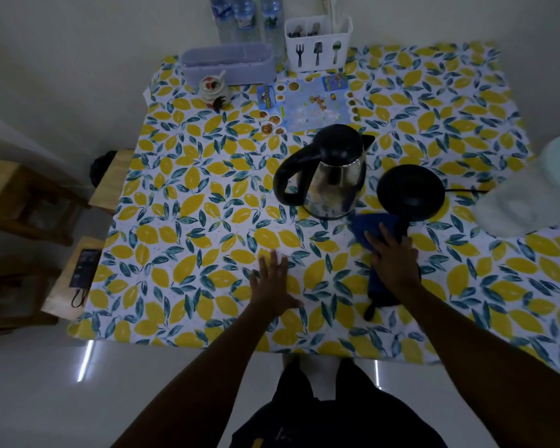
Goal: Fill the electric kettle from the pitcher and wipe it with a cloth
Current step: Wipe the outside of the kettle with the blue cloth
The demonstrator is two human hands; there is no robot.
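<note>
The kettle (328,176) stands off its round black base (411,193), which lies just right of it on the table (188,240). Its polished steel body looks smooth and probably slippery; the curved black plastic handle (286,181) on its left side is the sensible hold, and it should be heavy once filled. Just in front of the kettle lies a soft, limp blue cloth (370,227). The right hand (393,261) rests flat on the cloth, fingers spread, gripping nothing. The left hand (272,286) lies open on the glossy lemon-print covering.
</note>
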